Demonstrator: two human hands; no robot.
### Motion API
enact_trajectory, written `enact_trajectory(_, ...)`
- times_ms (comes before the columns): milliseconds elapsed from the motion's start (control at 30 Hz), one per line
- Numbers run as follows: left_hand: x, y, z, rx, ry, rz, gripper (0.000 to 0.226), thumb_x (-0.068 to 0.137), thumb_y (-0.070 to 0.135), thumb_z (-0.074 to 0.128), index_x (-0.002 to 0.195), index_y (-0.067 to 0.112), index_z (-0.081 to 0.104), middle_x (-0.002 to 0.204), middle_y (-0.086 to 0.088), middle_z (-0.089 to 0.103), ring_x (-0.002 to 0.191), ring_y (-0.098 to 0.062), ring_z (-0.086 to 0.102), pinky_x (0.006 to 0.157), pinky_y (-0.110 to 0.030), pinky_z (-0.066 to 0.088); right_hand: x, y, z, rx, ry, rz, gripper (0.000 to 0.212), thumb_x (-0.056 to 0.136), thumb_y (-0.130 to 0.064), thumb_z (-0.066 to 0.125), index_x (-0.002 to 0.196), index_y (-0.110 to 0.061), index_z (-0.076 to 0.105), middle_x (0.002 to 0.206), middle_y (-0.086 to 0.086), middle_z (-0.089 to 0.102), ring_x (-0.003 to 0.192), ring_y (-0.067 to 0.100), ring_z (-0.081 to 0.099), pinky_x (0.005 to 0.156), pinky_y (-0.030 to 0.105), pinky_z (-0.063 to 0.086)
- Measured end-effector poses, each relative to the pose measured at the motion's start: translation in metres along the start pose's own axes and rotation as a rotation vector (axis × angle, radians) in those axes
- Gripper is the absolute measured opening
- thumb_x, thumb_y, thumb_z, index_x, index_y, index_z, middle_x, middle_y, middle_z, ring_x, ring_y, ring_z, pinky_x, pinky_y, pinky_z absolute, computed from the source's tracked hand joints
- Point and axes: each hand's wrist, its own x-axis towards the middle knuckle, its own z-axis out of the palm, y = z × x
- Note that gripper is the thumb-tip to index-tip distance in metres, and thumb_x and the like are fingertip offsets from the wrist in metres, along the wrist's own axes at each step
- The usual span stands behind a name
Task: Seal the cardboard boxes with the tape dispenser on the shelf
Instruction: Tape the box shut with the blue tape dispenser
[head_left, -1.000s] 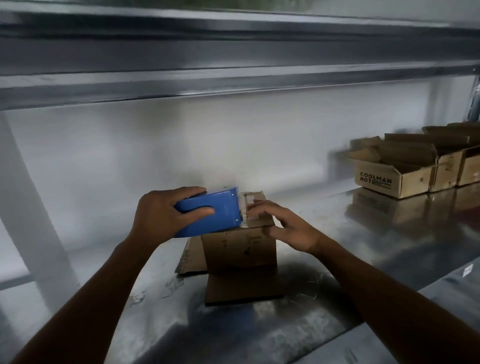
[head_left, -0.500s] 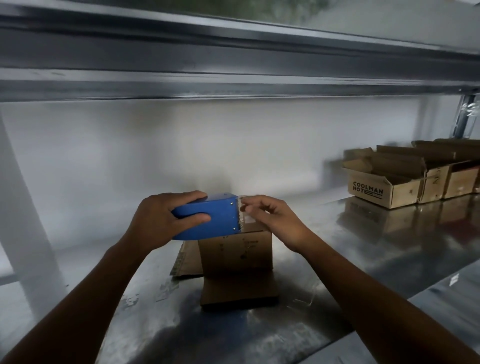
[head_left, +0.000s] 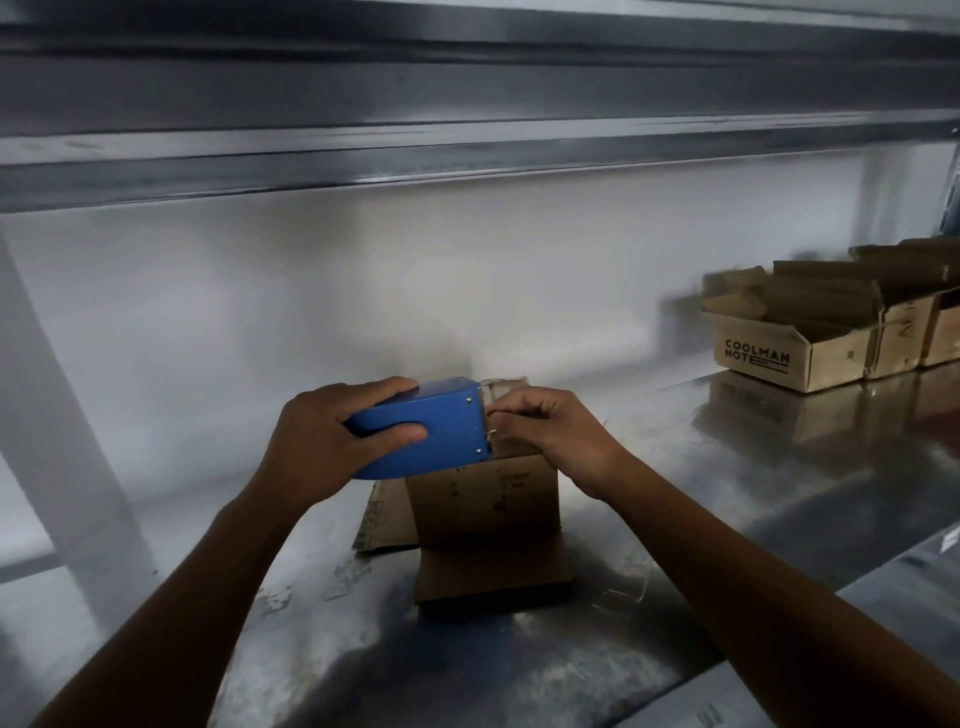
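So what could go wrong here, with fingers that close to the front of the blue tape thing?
1. The right hand pinches right at the toothed front edge of the tape dispenser, which the left hand grips. A slip could nick a fingertip.
2. Neither hand seems to hold the cardboard box. On the smooth metal shelf it may slide once tape is pressed on.

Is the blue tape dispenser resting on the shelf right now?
No, the left hand grips the tape dispenser up by the top of the cardboard box.
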Motion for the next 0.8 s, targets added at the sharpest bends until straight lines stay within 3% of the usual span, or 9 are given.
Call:
enact_trajectory(100,-0.001,0.002,0.000,0.003,-0.008,-0.005,0.045,0.075,0.063,0.073,0.117,0.051,0.063,0.104,0.036,0.062,0.101,0.005,0.060,0.077,-0.005,0.046,-0.002,-0.002,0.003,-0.019,0.017,-0.024,0.023,0.092,-0.006,0.071,0.082,-0.026,0.079,0.089,-0.002,0.077,0.083,0.010,0.072,0.072,0.021,0.058)
enact_trajectory(233,-0.002,0.005,0.001,0.032,-0.018,-0.003,0.049,0.074,0.072,0.065,0.118,0.053,0.062,0.101,0.039,0.060,0.099,0.004,0.060,0.075,-0.008,0.045,-0.004,-0.004,0.003,-0.005,0.022,-0.011,0.030,0.093,-0.007,0.068,0.075,-0.029,0.078,0.085,-0.004,0.076,0.081,0.008,0.071,0.072,0.021,0.056)
enact_trajectory(400,-0.005,0.006,0.002,0.004,-0.007,-0.022,0.049,0.071,0.075,0.062,0.117,0.057,0.061,0.102,0.029,0.066,0.099,0.001,0.061,0.077,-0.015,0.049,-0.006,-0.008,0.005,-0.033,-0.013,0.016,0.030,0.098,-0.014,0.062,0.079,-0.032,0.078,0.089,-0.003,0.075,0.086,0.011,0.070,0.076,0.024,0.055)
enact_trajectory(467,-0.006,0.006,0.003,-0.003,0.012,-0.039,0.047,0.070,0.075,0.064,0.115,0.061,0.065,0.098,0.035,0.066,0.097,0.002,0.063,0.076,-0.013,0.050,-0.008,-0.008,0.007,-0.051,-0.014,0.006,0.030,0.098,-0.016,0.063,0.077,-0.032,0.077,0.087,-0.003,0.073,0.085,0.011,0.068,0.075,0.025,0.053)
enact_trajectory(567,-0.007,0.012,0.002,0.016,0.046,-0.015,0.054,0.072,0.079,0.060,0.123,0.062,0.053,0.096,0.050,0.060,0.097,0.009,0.062,0.076,-0.006,0.047,-0.010,-0.009,0.008,-0.076,0.005,-0.032,0.027,0.098,-0.015,0.064,0.077,-0.028,0.075,0.084,0.000,0.071,0.082,0.010,0.064,0.072,0.022,0.051)
enact_trajectory(633,-0.007,0.015,0.002,0.028,0.061,-0.020,0.056,0.073,0.080,0.059,0.125,0.059,0.054,0.092,0.046,0.061,0.094,0.009,0.062,0.074,-0.006,0.046,-0.011,-0.011,0.008,-0.109,0.039,-0.078,0.022,0.098,-0.015,0.065,0.079,-0.022,0.074,0.081,-0.004,0.070,0.079,0.004,0.062,0.071,0.018,0.049)
enact_trajectory(700,-0.008,0.017,0.002,0.064,0.078,-0.019,0.058,0.074,0.078,0.059,0.124,0.050,0.064,0.094,0.037,0.063,0.085,0.004,0.063,0.074,-0.009,0.044,-0.012,-0.015,0.005,-0.170,0.069,-0.105,0.016,0.097,-0.015,0.065,0.084,-0.014,0.074,0.086,-0.005,0.072,0.084,0.004,0.064,0.078,0.022,0.051)
enact_trajectory(800,-0.011,0.023,0.003,0.060,0.086,-0.008,0.060,0.075,0.076,0.060,0.123,0.042,0.070,0.099,0.028,0.065,0.086,-0.001,0.062,0.074,-0.010,0.044,-0.016,-0.020,0.000,-0.295,0.108,-0.131,0.013,0.097,-0.017,0.066,0.090,-0.010,0.073,0.100,-0.001,0.070,0.110,0.019,0.060,0.089,0.038,0.049)
